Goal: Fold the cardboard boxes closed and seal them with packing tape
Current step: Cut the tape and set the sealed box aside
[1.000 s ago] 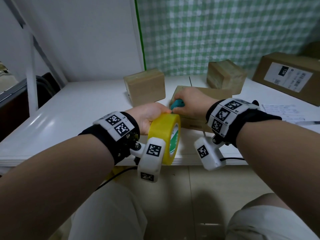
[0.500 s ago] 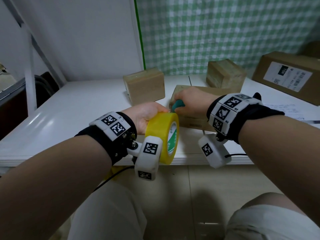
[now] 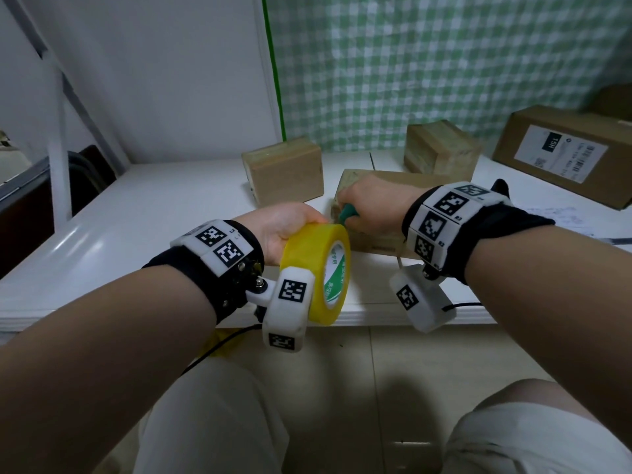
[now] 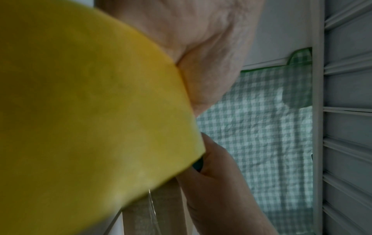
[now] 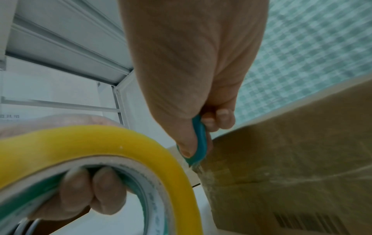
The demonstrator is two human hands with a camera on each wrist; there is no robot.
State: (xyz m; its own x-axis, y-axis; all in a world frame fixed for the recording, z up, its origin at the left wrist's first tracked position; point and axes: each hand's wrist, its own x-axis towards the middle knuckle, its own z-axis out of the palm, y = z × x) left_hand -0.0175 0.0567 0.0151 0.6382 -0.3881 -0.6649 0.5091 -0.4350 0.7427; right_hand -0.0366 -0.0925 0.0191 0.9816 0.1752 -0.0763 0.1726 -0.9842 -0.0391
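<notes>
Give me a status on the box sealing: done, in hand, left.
Done: the near box is folded shut with clear tape already across its end.
In hand: the left hand holds the yellow tape roll by its core, while the right hand grips a teal cutter at the box's taped corner, apparently cutting the strip.
Left: can't tell whether the two small boxes behind still need tape.

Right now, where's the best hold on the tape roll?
Through the core, from its open side: the left hand already hooks its fingers inside the tape roll, which stands on edge. Probably firmer than its smooth outer band.
</notes>
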